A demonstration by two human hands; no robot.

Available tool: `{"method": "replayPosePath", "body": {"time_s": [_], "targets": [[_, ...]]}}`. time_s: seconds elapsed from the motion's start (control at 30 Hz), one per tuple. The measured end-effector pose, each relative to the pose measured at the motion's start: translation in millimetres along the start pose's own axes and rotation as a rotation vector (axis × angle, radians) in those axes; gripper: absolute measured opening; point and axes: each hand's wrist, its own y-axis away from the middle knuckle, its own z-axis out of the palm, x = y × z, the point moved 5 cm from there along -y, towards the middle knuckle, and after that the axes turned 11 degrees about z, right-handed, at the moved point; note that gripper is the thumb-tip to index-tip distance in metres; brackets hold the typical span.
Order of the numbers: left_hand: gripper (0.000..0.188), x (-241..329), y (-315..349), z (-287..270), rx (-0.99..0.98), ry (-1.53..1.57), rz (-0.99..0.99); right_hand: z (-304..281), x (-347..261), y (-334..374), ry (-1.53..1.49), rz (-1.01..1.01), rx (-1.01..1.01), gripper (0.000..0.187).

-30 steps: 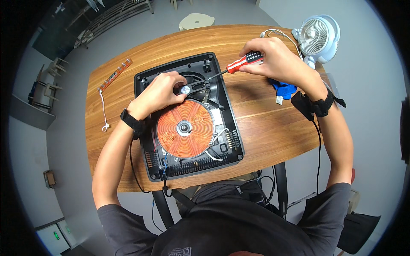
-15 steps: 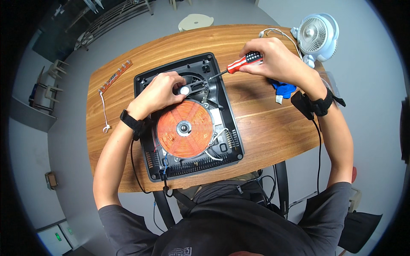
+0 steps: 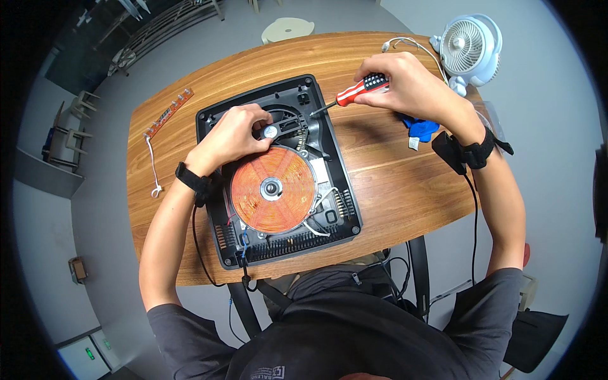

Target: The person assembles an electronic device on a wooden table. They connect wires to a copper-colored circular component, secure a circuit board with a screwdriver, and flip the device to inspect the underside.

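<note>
Shifting slightly right vs. a sec ago, the red-white-black-handled screwdriver (image 3: 350, 95) is being gripped by the closed R hand (image 3: 405, 88), its tip apparently being kept just right of the black plastic fan (image 3: 272, 132), so prob. no torque's being applied. Fan's being pinched by the curled L hand (image 3: 237, 134) at the far end of the black rect. plastic housing (image 3: 309, 80), beyond the flat round orange coil (image 3: 256, 196).

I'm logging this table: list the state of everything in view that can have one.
Left hand: gripping the black part.
Black part: held at the casing.
Right hand: closed around the screwdriver.
Screwdriver: slanted, tip at the casing.
Casing: uncovered, insides showing.
Coil: flat, exposed.
White fan: upright; running or not, unclear.
Blue cloth: crumpled.
Stool: unoccupied.
</note>
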Motion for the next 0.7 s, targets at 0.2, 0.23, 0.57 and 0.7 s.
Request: {"method": "replayPosePath", "body": {"time_s": [0.2, 0.23, 0.57, 0.7], "targets": [[0.036, 0.4, -0.7, 0.1, -0.023, -0.005, 0.022, -1.5, -2.6, 1.0, -0.001, 0.025, -0.008, 0.037], [0.036, 1.5, -1.1, -0.3, -0.022, -0.001, 0.031, -1.7, -2.6, 1.1, -0.001, 0.022, -0.007, 0.037], [0.041, -4.6, -4.0, -0.7, -0.070, 0.050, -0.014, -1.8, -1.8, 0.8, -0.011, -0.019, -0.001, 0.037], [0.039, -8.0, -3.3, 2.0, -0.067, 0.069, -0.047, -1.2, -9.2, -3.0, -0.043, -0.023, -0.040, 0.033]]}}
